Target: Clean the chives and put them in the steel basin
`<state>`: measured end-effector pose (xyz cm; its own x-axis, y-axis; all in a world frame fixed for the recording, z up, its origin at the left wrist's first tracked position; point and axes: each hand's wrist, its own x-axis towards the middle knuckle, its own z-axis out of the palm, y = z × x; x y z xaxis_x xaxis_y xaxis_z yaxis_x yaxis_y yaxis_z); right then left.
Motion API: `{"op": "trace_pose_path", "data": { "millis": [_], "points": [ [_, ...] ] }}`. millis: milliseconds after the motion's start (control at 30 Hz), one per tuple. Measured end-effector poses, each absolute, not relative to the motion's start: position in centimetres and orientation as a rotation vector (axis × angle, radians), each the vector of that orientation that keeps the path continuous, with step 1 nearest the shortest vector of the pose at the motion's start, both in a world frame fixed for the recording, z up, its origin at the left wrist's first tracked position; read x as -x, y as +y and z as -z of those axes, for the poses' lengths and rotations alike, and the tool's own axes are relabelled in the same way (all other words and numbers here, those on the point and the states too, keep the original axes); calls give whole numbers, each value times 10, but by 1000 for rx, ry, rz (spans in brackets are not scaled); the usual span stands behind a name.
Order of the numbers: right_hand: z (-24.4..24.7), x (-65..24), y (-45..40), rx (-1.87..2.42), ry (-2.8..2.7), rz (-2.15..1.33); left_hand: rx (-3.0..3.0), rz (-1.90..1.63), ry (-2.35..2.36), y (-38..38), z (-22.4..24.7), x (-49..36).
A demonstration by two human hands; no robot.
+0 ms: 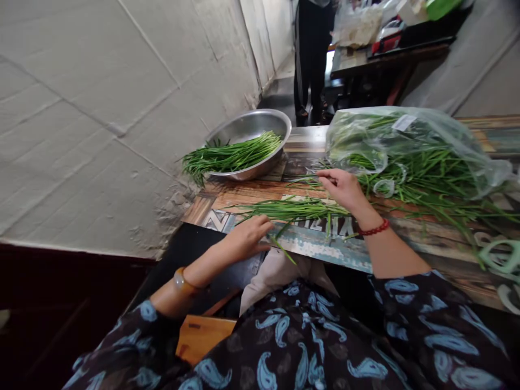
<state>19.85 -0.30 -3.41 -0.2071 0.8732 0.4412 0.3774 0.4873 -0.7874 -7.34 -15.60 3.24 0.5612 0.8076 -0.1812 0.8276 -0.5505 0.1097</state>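
Note:
A loose bundle of garlic chives (292, 208) lies across the table in front of me. My left hand (248, 237) is at the near left end of this bundle, its fingers loosely bent with a gap to the thumb, and nothing shows in it. Beyond the bundle, my right hand (342, 188) has thumb and forefinger pinched together, with a thin chive stalk at their tips pointing left. A few stray stalks hang over the table's near edge beside my left hand.
A steel basin (266, 115) with chives laid over its rim stands at the back left, near the wall (122, 108). On the right, a clear plastic bag (430, 127) spills more chives. Green-handled scissors (501, 257) lie far right. A person (311, 54) stands beyond the table.

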Motion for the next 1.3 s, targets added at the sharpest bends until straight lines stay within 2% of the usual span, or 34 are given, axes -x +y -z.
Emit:
{"op": "trace_pose_path", "data": {
  "millis": [133, 367, 533, 667, 767, 933, 1133, 1300],
  "points": [
    [31, -213, 10, 1094, -1638, -695, -2638, 44, 1261, -161, -6, 60],
    [30, -228, 26, 1131, -1420, -816, -2460, -153, 1215, -132, 13, 69],
    [27, -227, 24, 1120, -1408, -810, -2635, -140, 1597, -101, 14, 79],
    [25, -227, 23, 1107, -1417, -814, -2655, -387, 2011, -71, -4, 79],
    [25, -227, 23, 1090, -1425, -812, -2716, -534, 1832, -64, -11, 59],
    [21, -226, 22, 1081, -1461, -772, -2768, -352, 1376, -70, 10, 9],
    [19, -223, 18, 1122, -1537, -712, -2667, -263, 1479, -59, 24, -3],
    [13, -223, 12, 1110, -1614, -728, -2524, -540, 1625, -43, 8, 11]
  ]
}}
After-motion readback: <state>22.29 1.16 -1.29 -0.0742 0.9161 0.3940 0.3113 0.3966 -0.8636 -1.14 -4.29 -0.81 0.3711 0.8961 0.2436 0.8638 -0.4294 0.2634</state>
